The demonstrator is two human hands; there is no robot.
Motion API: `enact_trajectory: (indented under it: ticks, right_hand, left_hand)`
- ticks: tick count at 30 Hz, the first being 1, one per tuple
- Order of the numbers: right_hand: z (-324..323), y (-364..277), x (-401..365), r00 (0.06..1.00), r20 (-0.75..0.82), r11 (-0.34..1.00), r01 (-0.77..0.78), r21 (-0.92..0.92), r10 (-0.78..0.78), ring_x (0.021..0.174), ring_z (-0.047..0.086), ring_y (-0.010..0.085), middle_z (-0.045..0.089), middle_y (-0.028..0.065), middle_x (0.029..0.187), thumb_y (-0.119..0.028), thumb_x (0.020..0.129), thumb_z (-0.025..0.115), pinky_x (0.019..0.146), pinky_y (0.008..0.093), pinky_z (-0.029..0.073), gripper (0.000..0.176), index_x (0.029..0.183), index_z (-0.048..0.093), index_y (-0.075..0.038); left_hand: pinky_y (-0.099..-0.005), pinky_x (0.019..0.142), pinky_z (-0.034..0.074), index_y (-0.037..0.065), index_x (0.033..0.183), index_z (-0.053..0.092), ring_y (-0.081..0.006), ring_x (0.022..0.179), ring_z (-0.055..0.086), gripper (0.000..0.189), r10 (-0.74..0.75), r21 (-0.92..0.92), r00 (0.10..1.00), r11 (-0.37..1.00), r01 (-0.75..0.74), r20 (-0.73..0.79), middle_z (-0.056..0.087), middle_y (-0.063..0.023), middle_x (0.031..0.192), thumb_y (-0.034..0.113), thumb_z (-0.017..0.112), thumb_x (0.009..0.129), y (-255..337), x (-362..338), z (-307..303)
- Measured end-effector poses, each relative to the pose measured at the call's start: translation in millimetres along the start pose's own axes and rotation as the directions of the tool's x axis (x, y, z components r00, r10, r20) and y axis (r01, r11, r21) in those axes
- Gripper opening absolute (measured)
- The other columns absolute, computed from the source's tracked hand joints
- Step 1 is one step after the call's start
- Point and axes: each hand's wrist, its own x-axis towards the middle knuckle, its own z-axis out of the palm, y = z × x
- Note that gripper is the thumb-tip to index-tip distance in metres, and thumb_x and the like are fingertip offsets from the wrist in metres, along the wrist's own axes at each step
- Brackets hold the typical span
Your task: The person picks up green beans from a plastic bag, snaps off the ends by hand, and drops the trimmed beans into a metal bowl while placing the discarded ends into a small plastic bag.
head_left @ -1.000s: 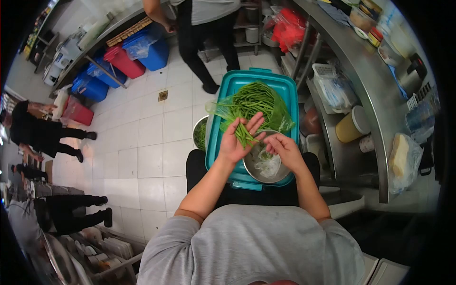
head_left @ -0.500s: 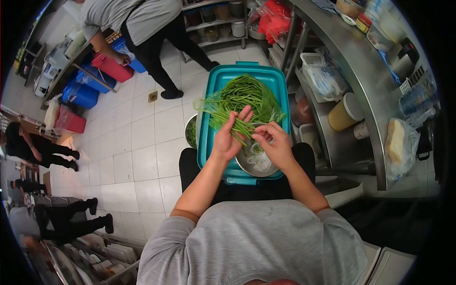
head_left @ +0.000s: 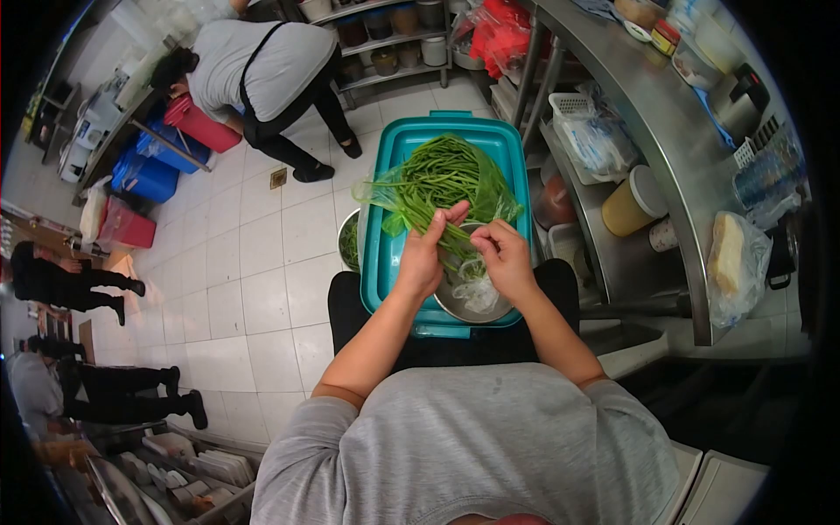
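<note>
A teal plastic lid or tray (head_left: 374,254) lies across my lap, with a heap of long green beans (head_left: 446,166) in a thin green bag at its far part. My left hand (head_left: 426,254) is wrapped round a small bunch of beans. Close to its right, my right hand (head_left: 506,254) is pinched at the near ends of that bunch; what lies between its fingertips is too small to make out. Below both hands sits a metal bowl (head_left: 455,308) holding clear plastic and small green bits. Another bowl (head_left: 348,241) with green pieces stands left of the tray.
On the right runs a steel counter (head_left: 643,114) with a lower shelf holding a basket (head_left: 595,140) and a yellowish tub (head_left: 630,206). A person in a grey shirt (head_left: 262,70) bends over a red bin (head_left: 203,124) at the upper left. More people stand at the far left.
My left hand has closed more around the beans and tilted. My right hand has shifted slightly down. The person at the upper left has bent towards the red bin.
</note>
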Motion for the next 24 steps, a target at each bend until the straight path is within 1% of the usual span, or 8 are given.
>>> enact_trajectory:
  ticks: [3,6,12,15,18,21,22,24]
  right_hand:
    - [-1,-3,0,0.995,-0.049,0.985,0.09,0.15,-0.084,0.069,0.058,0.0219,0.059,0.0083,0.078,-0.001,0.081,0.062,0.062,0.0291,0.044,0.003,0.084,0.062,0.0]
    - [-3,-9,-1,0.986,-0.113,0.965,0.146,0.216,-0.123,0.072,0.059,0.0225,0.059,0.0083,0.078,-0.001,0.081,0.062,0.064,0.0292,0.045,0.004,0.085,0.063,0.0]
    - [-7,-9,1,0.954,0.035,0.941,0.299,-0.161,-0.297,0.083,0.055,0.0249,0.057,0.0066,0.086,-0.004,0.076,0.068,0.072,0.0343,0.045,0.008,0.083,0.066,-0.003]
    - [1,-7,-2,0.966,0.05,0.943,0.259,-0.209,-0.254,0.086,0.053,0.0256,0.054,0.0073,0.09,-0.006,0.072,0.07,0.074,0.0355,0.044,0.01,0.081,0.066,-0.004]
    - [4,1,-2,0.957,-0.04,0.935,0.271,-0.228,-0.287,0.087,0.051,0.0276,0.052,0.0104,0.09,-0.002,0.07,0.071,0.076,0.035,0.043,0.014,0.082,0.063,-0.002]
    - [6,21,1,0.979,-0.063,0.957,0.173,-0.233,-0.192,0.086,0.053,0.023,0.052,0.0086,0.09,-0.004,0.074,0.069,0.074,0.0314,0.044,0.011,0.082,0.061,-0.003]
    - [6,27,0,0.997,-0.031,0.997,0.072,-0.04,-0.073,0.085,0.053,0.0207,0.052,0.0077,0.09,-0.003,0.076,0.068,0.074,0.0294,0.044,0.01,0.082,0.06,-0.002]
    - [6,29,0,0.986,0.098,0.931,-0.162,0.327,0.137,0.084,0.053,0.0163,0.051,0.0058,0.089,-0.001,0.079,0.066,0.074,0.0253,0.043,0.008,0.082,0.058,-0.001]
  left_hand:
    - [-0.0423,0.104,0.037,0.004,0.102,0.051,-0.0308,0.125,0.044,0.023,-0.05,-0.106,0.999,0.993,0.05,0.003,0.051,-0.0204,0.129,0.025,0.045,0.099,-4,2,-5]
    - [-0.0431,0.105,0.035,0.005,0.099,0.051,-0.0311,0.126,0.043,0.022,-0.126,-0.317,0.991,0.943,0.104,-0.049,0.051,-0.0196,0.129,0.026,0.045,0.098,-4,10,-17]
    - [-0.0452,0.107,0.032,0.007,0.104,0.051,-0.0326,0.131,0.036,0.024,-0.071,-0.296,0.997,0.953,0.058,-0.033,0.045,-0.0178,0.136,0.029,0.044,0.098,-1,12,-24]
    - [-0.045,0.107,0.032,0.008,0.104,0.05,-0.0319,0.132,0.036,0.024,-0.047,-0.291,0.999,0.955,0.048,0.011,0.045,-0.0179,0.136,0.029,0.044,0.098,-5,12,-21]
    - [-0.0443,0.104,0.036,0.006,0.103,0.049,-0.0317,0.127,0.042,0.022,-0.069,-0.309,0.998,0.949,0.064,-0.006,0.049,-0.0197,0.131,0.027,0.044,0.098,-2,8,-14]
    - [-0.0441,0.104,0.037,0.006,0.103,0.049,-0.0318,0.128,0.041,0.022,-0.073,-0.319,0.996,0.944,0.084,0.045,0.047,-0.02,0.132,0.027,0.044,0.098,-4,6,-12]
    - [-0.044,0.104,0.036,0.006,0.103,0.049,-0.0321,0.128,0.041,0.022,-0.074,-0.325,0.996,0.942,0.085,0.046,0.047,-0.0203,0.133,0.027,0.044,0.098,-4,6,-12]
    - [-0.0439,0.105,0.036,0.006,0.103,0.049,-0.0325,0.129,0.04,0.022,-0.076,-0.338,0.996,0.937,0.087,0.046,0.045,-0.0208,0.134,0.026,0.045,0.098,-3,6,-11]
